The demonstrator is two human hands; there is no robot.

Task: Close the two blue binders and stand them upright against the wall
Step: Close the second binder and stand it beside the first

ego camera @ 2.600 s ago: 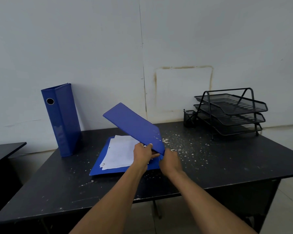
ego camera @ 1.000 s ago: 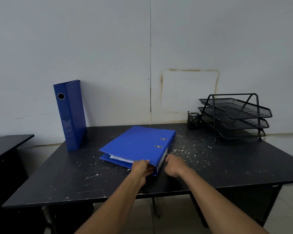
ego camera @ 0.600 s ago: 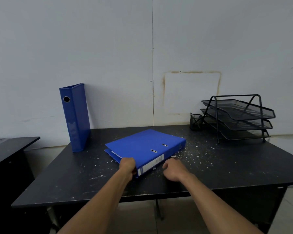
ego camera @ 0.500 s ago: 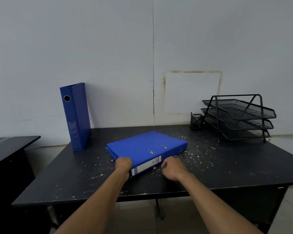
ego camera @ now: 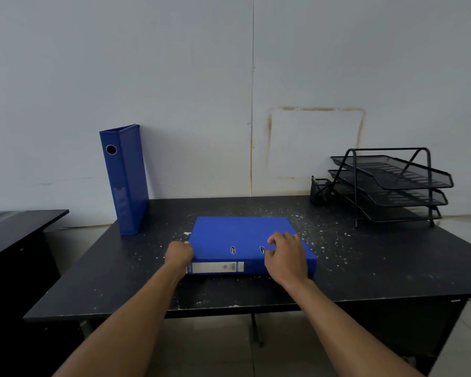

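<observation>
One blue binder [ego camera: 124,180] stands upright at the table's back left, leaning against the white wall [ego camera: 201,91], spine with a round hole facing me. The second blue binder [ego camera: 237,235] lies flat and closed in the middle of the black table [ego camera: 378,268], its labelled spine turned toward me. My left hand [ego camera: 178,253] grips its near left corner. My right hand [ego camera: 284,254] rests over the near right part of the cover and spine, fingers curled on it.
A black wire three-tier paper tray [ego camera: 392,186] stands at the back right, with a small black mesh holder [ego camera: 319,191] beside it. A second dark desk [ego camera: 14,232] sits to the left. White specks litter the tabletop.
The flat binder's cover came down shut, then the binder was turned so its spine faces me. My right hand moved from the table onto the binder's right end.
</observation>
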